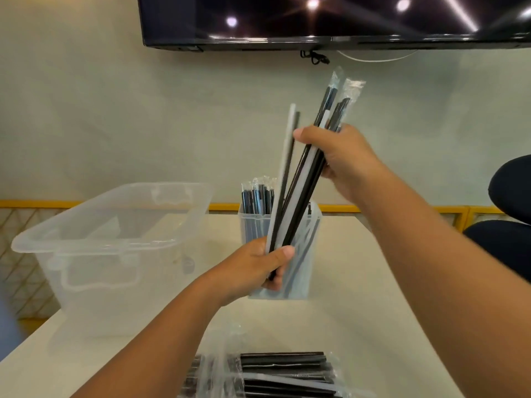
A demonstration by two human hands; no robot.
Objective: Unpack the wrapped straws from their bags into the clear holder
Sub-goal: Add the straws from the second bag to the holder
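A bundle of black straws in clear wrappers (304,173) stands nearly upright in the air, tilted to the right. My right hand (342,159) grips its upper half and my left hand (258,262) grips its lower end. Right behind the bundle stands the clear holder (310,271) on the table, with several wrapped straws (257,196) upright in its left part. At the near table edge lies an open clear bag with more wrapped black straws (284,374) lying flat.
A large clear plastic bin (94,254) stands on the left of the white table (373,311). A dark screen (330,21) hangs on the wall above. A dark chair (508,214) is at the right edge.
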